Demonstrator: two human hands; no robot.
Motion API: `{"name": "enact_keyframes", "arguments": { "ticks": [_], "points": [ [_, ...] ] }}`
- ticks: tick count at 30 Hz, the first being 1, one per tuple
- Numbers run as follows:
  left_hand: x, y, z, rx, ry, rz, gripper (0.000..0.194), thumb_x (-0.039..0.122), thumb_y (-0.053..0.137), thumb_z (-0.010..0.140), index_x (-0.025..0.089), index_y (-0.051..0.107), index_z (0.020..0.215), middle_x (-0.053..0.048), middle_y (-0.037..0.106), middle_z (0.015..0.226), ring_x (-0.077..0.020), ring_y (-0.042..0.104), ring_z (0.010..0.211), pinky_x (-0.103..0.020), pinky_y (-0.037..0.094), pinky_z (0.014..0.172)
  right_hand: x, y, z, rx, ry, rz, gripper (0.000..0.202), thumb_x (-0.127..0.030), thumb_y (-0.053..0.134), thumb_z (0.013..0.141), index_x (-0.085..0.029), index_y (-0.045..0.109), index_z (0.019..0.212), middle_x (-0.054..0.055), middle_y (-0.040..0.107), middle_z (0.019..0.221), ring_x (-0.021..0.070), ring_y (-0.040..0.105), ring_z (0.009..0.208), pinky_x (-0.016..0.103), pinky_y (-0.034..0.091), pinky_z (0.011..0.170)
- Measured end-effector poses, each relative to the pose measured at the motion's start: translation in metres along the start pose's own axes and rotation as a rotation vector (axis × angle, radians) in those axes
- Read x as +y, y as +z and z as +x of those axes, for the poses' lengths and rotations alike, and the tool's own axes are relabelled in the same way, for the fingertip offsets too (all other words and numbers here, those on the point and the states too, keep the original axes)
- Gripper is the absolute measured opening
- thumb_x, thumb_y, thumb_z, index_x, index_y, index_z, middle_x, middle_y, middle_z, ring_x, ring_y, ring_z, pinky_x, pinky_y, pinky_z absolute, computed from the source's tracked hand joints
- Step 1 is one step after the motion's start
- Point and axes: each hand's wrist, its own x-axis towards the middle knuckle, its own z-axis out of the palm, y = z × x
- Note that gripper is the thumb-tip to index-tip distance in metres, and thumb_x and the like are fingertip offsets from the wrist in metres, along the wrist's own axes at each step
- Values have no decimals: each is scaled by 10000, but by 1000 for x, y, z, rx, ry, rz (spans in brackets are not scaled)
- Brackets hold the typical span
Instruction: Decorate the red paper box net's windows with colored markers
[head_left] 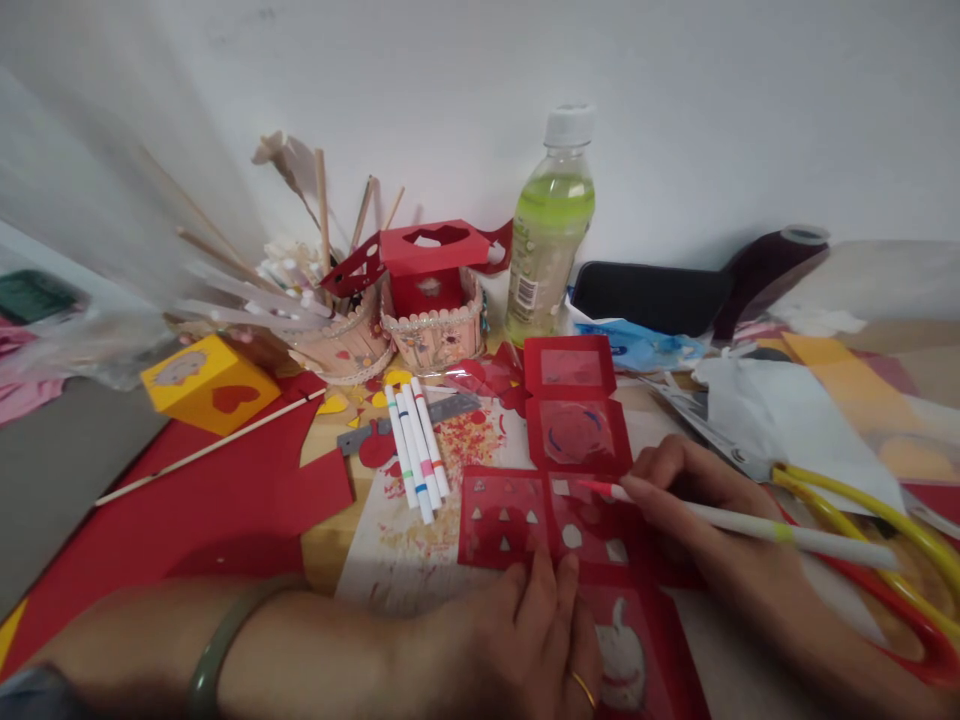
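The right hand (694,500) pinches a slim white plastic marker (780,530), its pinkish-red tip over the clear film of the flat red card (576,430), which lies mid-table with square panels and small cut-out shapes. The left hand (525,630) presses fingertips on the card's lower panels, holding nothing visible, below smooth white pens (416,445). The hands partly hide the card, and its bottom end is cut off.

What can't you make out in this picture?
All in the head view:
Bottom red panel: partly under the left hand, cut off by the bottom edge.
Tip of the right hand marker: blurred.
Black phone, lower part: behind the blue packet.
Bottle label print: too small, blurred.
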Motion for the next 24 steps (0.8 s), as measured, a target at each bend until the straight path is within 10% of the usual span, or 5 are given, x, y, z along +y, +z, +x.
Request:
{"name": "enact_keyframes", "arguments": {
  "ticks": [13,24],
  "points": [
    [2,11,-1,125,-67,21,155,191,492,898,119,615,839,-55,726,881,-190,691,774,-222,534,553,-5,0,4,-211,23,-85,183,-318,543,822,-232,504,665,-11,553,596,137,509,536,243,412,473],
    [0,20,-16,-35,106,73,203,294,542,909,114,566,1000,-82,665,1108,-125,668,869,-153,523,693,2,1,3,-307,78,-186,247,-384,486,866,-224,497,679,3,608,634,152,564,569,247,438,485]
  ]
}}
